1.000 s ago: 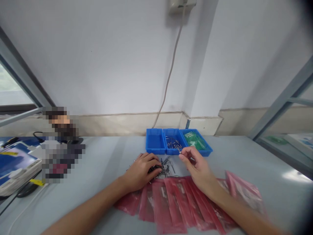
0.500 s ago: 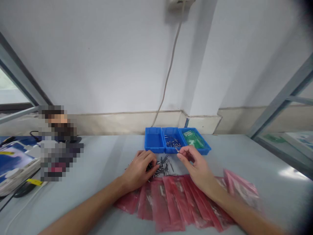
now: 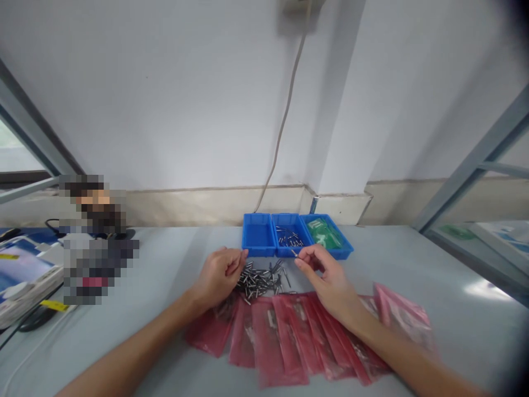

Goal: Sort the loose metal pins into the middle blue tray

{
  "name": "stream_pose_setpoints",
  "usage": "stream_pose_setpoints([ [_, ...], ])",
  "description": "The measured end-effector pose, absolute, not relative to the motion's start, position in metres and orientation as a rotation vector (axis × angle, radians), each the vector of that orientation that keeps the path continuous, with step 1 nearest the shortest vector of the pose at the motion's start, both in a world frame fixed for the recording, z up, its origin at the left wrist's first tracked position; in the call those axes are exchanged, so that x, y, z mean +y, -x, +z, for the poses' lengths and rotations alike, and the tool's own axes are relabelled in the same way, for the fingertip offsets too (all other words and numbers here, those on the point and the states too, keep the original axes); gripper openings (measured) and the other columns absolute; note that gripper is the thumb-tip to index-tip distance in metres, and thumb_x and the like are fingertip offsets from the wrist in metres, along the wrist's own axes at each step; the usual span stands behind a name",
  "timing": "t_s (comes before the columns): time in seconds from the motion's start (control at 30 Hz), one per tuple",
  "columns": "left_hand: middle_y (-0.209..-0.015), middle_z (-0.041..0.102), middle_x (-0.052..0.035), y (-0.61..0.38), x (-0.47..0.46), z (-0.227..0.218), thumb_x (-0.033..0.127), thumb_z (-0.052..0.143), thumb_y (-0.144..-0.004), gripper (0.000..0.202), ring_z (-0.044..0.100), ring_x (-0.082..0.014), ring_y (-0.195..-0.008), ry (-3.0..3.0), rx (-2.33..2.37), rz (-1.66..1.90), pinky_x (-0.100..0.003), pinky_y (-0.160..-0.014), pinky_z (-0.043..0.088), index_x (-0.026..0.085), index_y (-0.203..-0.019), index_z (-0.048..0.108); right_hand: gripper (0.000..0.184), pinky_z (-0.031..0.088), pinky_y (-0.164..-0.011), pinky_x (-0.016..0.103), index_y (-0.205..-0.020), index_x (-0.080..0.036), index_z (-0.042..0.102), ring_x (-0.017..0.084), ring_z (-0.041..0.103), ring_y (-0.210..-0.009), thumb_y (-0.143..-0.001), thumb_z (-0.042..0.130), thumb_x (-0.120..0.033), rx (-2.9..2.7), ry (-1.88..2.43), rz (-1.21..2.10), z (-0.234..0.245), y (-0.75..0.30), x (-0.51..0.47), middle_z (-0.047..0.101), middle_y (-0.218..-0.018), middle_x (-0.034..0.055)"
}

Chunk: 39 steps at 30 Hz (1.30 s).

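Observation:
A heap of small metal pins (image 3: 258, 282) lies on the grey table between my hands. My left hand (image 3: 221, 273) is closed at the heap's left edge, fingers curled; whatever they may hold is hidden. In my right hand (image 3: 320, 267), thumb and forefinger pinch a thin metal pin (image 3: 294, 253) just in front of the blue bins. Several pink plastic bags (image 3: 273, 342) overlap in a row nearer to me, with small parts visible inside. My right forearm passes over the bags at the right.
Three blue bins stand beyond the heap: a left bin (image 3: 259, 251), a middle bin (image 3: 292, 252) with loose metal pins, and a right bin (image 3: 345, 252) holding a green bag (image 3: 324, 234). Cables and a power strip (image 3: 35, 286) lie at left, near a blurred-out person (image 3: 97, 242).
My left hand has drawn left off the pin heap and its fingers have curled in, uncovering more pins. My right hand keeps its pinch on the pin. The view has shifted slightly.

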<state>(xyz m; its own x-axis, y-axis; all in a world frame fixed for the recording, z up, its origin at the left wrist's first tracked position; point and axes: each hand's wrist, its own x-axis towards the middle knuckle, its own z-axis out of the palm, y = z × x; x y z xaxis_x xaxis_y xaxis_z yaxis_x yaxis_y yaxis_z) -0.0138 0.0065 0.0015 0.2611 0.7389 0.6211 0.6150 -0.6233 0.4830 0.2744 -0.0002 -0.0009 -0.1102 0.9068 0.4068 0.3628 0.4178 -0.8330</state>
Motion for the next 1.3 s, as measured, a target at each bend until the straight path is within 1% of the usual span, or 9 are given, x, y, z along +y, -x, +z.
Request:
stream_pose_setpoints([
  [0.23,-0.061,0.019,0.0081,0.019,0.007,0.000,0.046,0.045,-0.114,0.056,0.022,-0.0120,-0.055,-2.142,1.412,1.205,-0.029,-0.056,0.023,0.023,-0.069,0.022,0.017,0.047,-0.074,0.034,-0.095,-0.025,0.064,0.021,0.059,-0.081,-0.105,0.064,-0.039,-1.702,1.133,0.681,0.004,-0.274,-0.003,0.063,-0.088,0.0010],
  [0.4,-0.059,0.031,0.0068,0.021,0.009,0.000,0.049,0.038,-0.116,0.055,0.030,-0.0130,-0.055,-2.159,1.524,1.014,-0.031,-0.058,0.022,0.022,-0.069,0.031,0.016,0.046,-0.074,0.034,-0.096,-0.025,0.064,0.021,0.058,-0.080,-0.105,0.063,-0.038,-1.708,1.143,0.682,0.006,-0.273,-0.005,0.063,-0.088,0.0010],
  [0.5,-0.061,0.040,0.0051,0.020,0.011,0.001,0.045,0.035,-0.117,0.053,0.037,-0.0143,-0.057,-2.231,1.497,0.975,-0.031,-0.060,0.024,0.022,-0.069,0.037,0.015,0.046,-0.075,0.034,-0.096,-0.025,0.063,0.021,0.057,-0.081,-0.106,0.062,-0.037,-1.710,1.136,0.700,0.006,-0.273,-0.005,0.062,-0.088,0.0008],
  [0.57,-0.066,0.043,0.0043,0.018,0.012,0.000,0.041,0.045,-0.115,0.048,0.041,-0.0150,-0.061,-2.332,1.433,1.063,-0.030,-0.063,0.029,0.022,-0.072,0.037,0.015,0.045,-0.075,0.034,-0.096,-0.025,0.063,0.021,0.057,-0.081,-0.106,0.062,-0.037,-1.710,1.134,0.707,0.006,-0.273,-0.005,0.062,-0.089,0.0007],
  [0.67,-0.079,0.050,0.0006,0.018,0.015,-0.003,0.026,0.051,-0.111,0.038,0.047,-0.0173,-0.073,-2.482,1.330,1.219,-0.030,-0.070,0.037,0.022,-0.075,0.040,0.016,0.045,-0.074,0.034,-0.096,-0.025,0.063,0.021,0.056,-0.081,-0.106,0.062,-0.037,-1.714,1.137,0.714,0.006,-0.274,-0.005,0.061,-0.088,0.0007],
  [0.83,-0.072,0.046,0.0016,0.022,0.018,-0.005,0.001,0.045,-0.099,0.033,0.043,-0.0169,-0.070,-2.559,1.276,1.323,-0.030,-0.069,0.035,0.021,-0.073,0.040,0.016,0.045,-0.075,0.034,-0.097,-0.025,0.064,0.021,0.057,-0.081,-0.107,0.062,-0.037,-1.722,1.141,0.711,0.005,-0.274,-0.004,0.061,-0.089,0.0003],
  [1.03,-0.069,0.036,0.0050,0.026,0.013,0.009,0.003,0.045,-0.094,0.032,0.034,-0.0136,-0.062,-2.309,1.388,1.500,-0.027,-0.063,0.033,0.022,-0.072,0.030,0.016,0.044,-0.072,0.033,-0.099,-0.025,0.064,0.021,0.057,-0.081,-0.107,0.062,-0.038,-1.726,1.144,0.713,0.004,-0.274,-0.004,0.063,-0.089,0.0010],
  [1.13,-0.066,0.030,0.0057,0.026,0.010,0.011,0.003,0.045,-0.089,0.031,0.031,-0.0140,-0.061,-2.187,1.547,1.470,-0.028,-0.058,0.025,0.023,-0.073,0.027,0.017,0.044,-0.072,0.033,-0.098,-0.025,0.064,0.021,0.057,-0.081,-0.107,0.062,-0.039,-1.728,1.146,0.705,0.005,-0.274,-0.004,0.063,-0.088,0.0008],
  [1.3,-0.074,0.040,0.0023,0.021,0.009,0.007,-0.003,0.039,-0.081,0.028,0.040,-0.0160,-0.067,-2.285,1.393,1.440,-0.029,-0.063,0.032,0.023,-0.075,0.032,0.022,0.046,-0.074,0.033,-0.101,-0.025,0.065,0.023,0.061,-0.089,-0.110,0.055,-0.042,-1.747,1.180,0.669,0.009,-0.274,-0.007,0.068,-0.096,0.0033],
])
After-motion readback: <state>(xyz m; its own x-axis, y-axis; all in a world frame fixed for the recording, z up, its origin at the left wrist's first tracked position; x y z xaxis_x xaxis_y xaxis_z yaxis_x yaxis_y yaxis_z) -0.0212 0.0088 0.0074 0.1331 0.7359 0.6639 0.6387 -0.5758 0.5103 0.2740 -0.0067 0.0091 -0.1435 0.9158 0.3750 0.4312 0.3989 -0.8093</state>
